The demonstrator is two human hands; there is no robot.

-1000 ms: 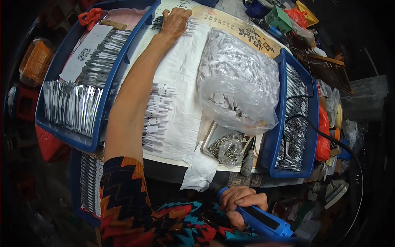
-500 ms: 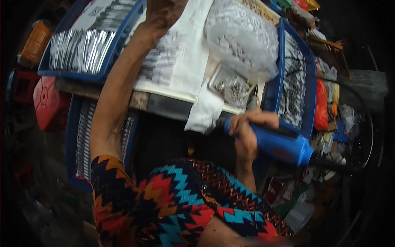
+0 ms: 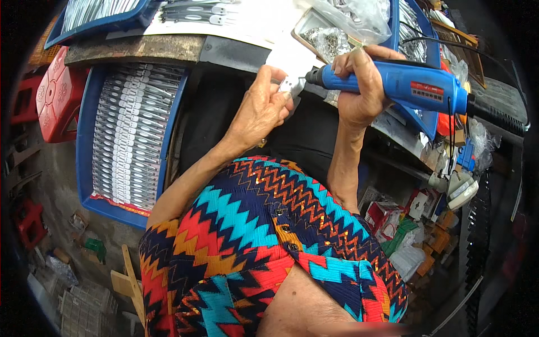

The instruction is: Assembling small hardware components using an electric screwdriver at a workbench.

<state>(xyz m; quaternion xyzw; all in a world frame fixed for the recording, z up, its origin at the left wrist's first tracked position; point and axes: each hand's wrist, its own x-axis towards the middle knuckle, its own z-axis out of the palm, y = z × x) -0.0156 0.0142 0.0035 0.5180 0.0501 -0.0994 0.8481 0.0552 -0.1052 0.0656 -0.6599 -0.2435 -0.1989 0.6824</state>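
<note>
My left hand [image 3: 255, 112] is closed, pinching a small pale piece with dark dots [image 3: 289, 84] between thumb and forefinger in front of the table edge. Most of that piece is hidden by the fingers. Wrapped around a blue electric screwdriver [image 3: 407, 84] is my right hand [image 3: 364, 92]. The tool lies nearly level, its dark nose pointing left at the pale piece. Its tip reaches the piece, though I cannot tell if they touch. A shallow tray [image 3: 299, 32] of small metal parts sits on the table just beyond the screwdriver.
Below the table at left stands a blue bin [image 3: 84, 140] with stacked slim silver-and-white parts [image 3: 126, 129]. A red stool [image 3: 56, 98] is beside it. A clear plastic bag [image 3: 368, 17] lies behind the tray. A black cable [image 3: 497, 115] trails from the screwdriver at right.
My left hand has come back from the far side of the table and now holds the pale piece. My right hand has raised the screwdriver, bringing its tip to the piece.
</note>
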